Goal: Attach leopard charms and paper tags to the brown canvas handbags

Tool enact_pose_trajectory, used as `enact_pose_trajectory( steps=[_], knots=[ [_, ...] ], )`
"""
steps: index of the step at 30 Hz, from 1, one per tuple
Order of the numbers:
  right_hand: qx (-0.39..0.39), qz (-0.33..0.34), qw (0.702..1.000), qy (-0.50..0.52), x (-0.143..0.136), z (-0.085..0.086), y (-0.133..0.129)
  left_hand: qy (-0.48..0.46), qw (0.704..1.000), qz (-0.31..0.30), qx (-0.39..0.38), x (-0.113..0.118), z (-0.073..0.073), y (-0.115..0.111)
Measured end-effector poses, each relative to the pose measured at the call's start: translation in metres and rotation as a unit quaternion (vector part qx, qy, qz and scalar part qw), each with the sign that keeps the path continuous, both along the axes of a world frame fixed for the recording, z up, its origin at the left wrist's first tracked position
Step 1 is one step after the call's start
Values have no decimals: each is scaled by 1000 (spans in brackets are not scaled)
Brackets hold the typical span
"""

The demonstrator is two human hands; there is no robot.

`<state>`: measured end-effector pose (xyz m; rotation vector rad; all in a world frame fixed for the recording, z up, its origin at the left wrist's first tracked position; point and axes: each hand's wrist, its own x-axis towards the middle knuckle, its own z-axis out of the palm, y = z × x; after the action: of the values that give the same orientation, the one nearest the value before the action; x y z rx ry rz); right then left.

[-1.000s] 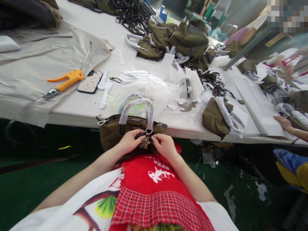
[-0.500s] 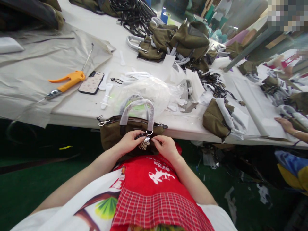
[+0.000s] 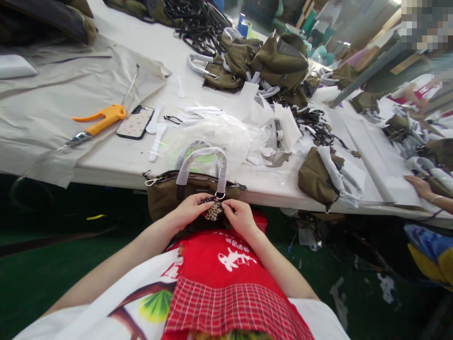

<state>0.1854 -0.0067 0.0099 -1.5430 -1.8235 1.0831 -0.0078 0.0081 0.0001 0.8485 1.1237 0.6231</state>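
Observation:
An olive-green handbag point(image 3: 163, 196) rests against the table's front edge, its plastic-wrapped handle point(image 3: 222, 165) standing up. From the metal ring at the handle's base hangs a leopard-print charm point(image 3: 213, 212). My left hand point(image 3: 193, 208) is closed, pinching the charm from its left side. On the other side, my right hand point(image 3: 239, 215) also pinches it near the top, thumb and finger together below the ring. The bag's lower part is hidden behind my hands and the red apron.
Left on the table lie an orange air blow gun point(image 3: 106, 119) and a phone point(image 3: 135, 122). A clear plastic bag point(image 3: 215, 134) sits behind the handle. More olive bags point(image 3: 279, 59) are piled at the back, another point(image 3: 318, 174) at right. A co-worker's hand point(image 3: 419, 185) shows far right.
The charm has turned, so its leopard-print face now shows more fully where a shiny part showed before. Both hands have stayed nearly in place, the right fingers shifting slightly left.

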Motion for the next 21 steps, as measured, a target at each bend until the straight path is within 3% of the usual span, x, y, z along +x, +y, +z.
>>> enact_pose_trajectory(
  steps=[4, 11, 21],
  knots=[
    [6, -10, 1000, 5, -3, -2, -1, 17, 999, -12, 30, 0, -1, -1],
    [9, -26, 999, 17, -10, -2, 2, 178, 956, -67, 224, 1, 3, -3],
    [58, -27, 997, -44, -15, -6, -4, 184, 952, -59, 236, 3, 3, -10]
  ],
)
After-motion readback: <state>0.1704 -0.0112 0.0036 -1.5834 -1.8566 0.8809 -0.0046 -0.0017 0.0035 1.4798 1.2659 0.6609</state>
